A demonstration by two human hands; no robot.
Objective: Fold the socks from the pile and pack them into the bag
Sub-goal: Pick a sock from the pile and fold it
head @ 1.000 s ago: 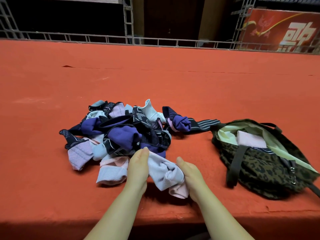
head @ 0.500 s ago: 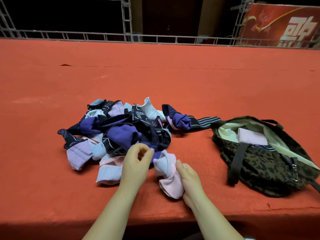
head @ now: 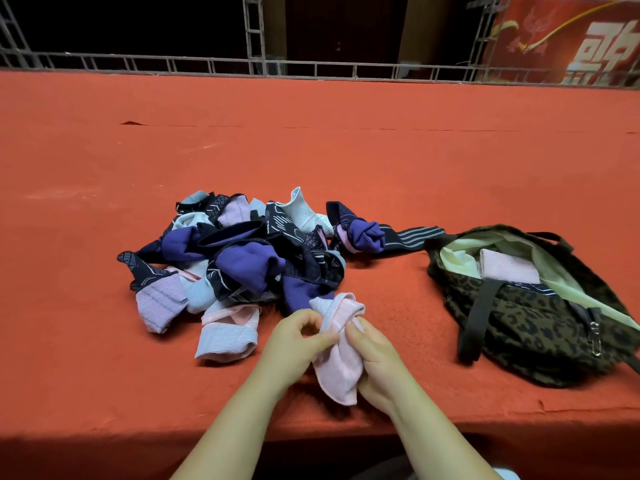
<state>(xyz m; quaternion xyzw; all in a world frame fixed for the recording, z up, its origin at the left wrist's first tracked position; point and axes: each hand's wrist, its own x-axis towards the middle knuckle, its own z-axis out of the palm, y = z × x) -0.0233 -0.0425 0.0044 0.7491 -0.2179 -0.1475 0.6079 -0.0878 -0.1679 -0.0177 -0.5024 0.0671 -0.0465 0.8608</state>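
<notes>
Head camera, looking forward and down: we see a wide bench (head: 104, 358) covered in orange-red cloth, with our two bare forearms reaching in from the near edge.

Our left hand (head: 294, 336) and right hand (head: 375, 356) meet close to the near edge, a little right of the middle, and between them we hold a pale pink sock (head: 339, 362) bunched into a soft, upright roll. The left hand's fingers are curled in, and its thumb and fingertips (head: 325, 336) pinch the sock's left side near the top. The right hand's fingers wrap around the sock's right side, with the thumb pressing on the front. The sock's lower end hangs down just above the cloth, and its folded top pokes up above both hands.

Just behind the hands, toward the middle of the bench, lies the sock pile (head: 242, 258): a loose tangle of purple, dark patterned, light blue and pink socks. A pink and striped sock (head: 228, 330) sits at the pile's near side, just left of our left hand. One dark striped sock (head: 412, 237) stretches out of the pile toward the right.

Near the right edge rests an open bag (head: 540, 327) in a dark leopard print with a pale lining. A folded pink sock in the bag (head: 507, 270) shows through the opening.
</notes>
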